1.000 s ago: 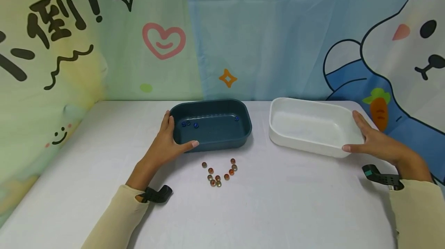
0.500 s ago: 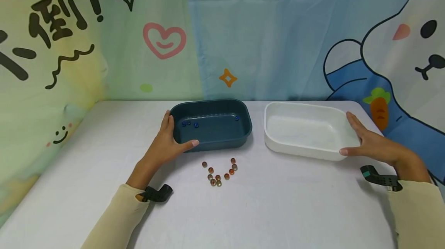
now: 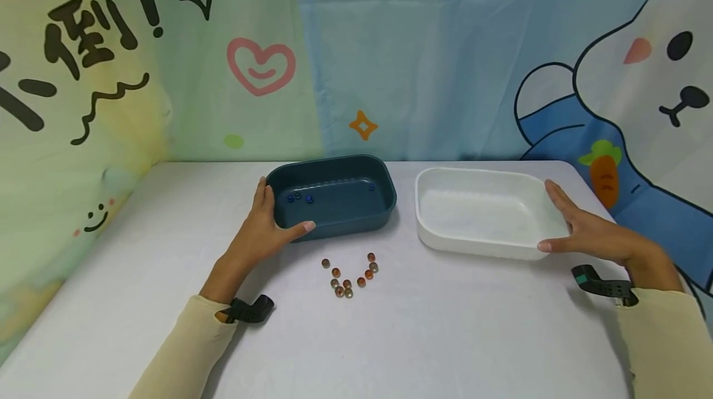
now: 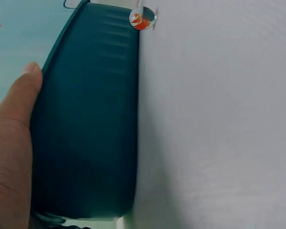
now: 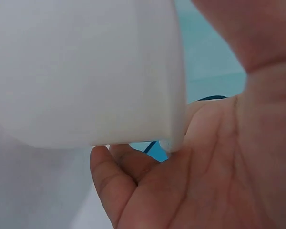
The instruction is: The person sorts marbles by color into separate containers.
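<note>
My left hand (image 3: 262, 232) grips the left end of a dark teal rectangular tray (image 3: 351, 230), thumb along the front and fingers at the left side. Several small blue marbles (image 3: 309, 199) lie on its floor. With my right hand (image 3: 593, 232) I hold the right end of a white tray (image 3: 473, 247), thumb at the front corner and fingers toward the back. Its visible floor is bare. In the left wrist view my thumb (image 4: 24, 93) lies against the teal rim. Fingertips (image 5: 102, 160) reach the white tray's edge in the right wrist view.
Several orange and clear marbles (image 3: 347, 284) lie loosely in a U on the white tablecloth (image 3: 445, 337), in front of the teal tray. A printed cloth backdrop (image 3: 445, 59) rises behind the table. A narrow gap separates the trays.
My right hand has slid the white tray left and slightly nearer, closing toward the teal one. The teal tray has lately shifted a little left with my left hand. The loose marbles stay put.
</note>
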`<state>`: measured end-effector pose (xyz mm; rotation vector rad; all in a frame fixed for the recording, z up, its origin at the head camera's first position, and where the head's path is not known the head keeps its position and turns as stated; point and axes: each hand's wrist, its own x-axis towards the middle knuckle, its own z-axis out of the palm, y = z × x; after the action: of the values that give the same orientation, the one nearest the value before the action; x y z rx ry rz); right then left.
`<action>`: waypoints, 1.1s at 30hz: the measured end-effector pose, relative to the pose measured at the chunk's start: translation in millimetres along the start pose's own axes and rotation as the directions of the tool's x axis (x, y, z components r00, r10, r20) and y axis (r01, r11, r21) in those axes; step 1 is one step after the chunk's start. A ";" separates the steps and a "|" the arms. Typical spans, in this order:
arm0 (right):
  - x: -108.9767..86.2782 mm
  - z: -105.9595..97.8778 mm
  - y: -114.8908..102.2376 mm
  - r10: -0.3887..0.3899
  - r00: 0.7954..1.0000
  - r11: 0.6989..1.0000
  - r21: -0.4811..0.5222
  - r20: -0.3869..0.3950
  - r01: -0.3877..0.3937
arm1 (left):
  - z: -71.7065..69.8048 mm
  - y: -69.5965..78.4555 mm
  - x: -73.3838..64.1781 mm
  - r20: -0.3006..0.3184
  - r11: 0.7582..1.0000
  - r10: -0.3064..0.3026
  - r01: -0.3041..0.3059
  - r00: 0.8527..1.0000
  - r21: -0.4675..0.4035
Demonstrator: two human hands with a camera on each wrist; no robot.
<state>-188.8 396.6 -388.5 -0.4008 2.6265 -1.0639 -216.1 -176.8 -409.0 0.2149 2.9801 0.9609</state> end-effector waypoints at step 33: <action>5.2 10.3 -13.0 0.022 0.999 0.999 -0.037 0.023 -0.021 | -10.5 20.2 -65.2 -0.260 0.771 0.625 -0.635 0.736 0.056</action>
<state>-188.0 379.2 -387.1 -0.3896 2.6274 -0.9991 -149.4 -175.2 -391.3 1.2718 3.1637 1.1538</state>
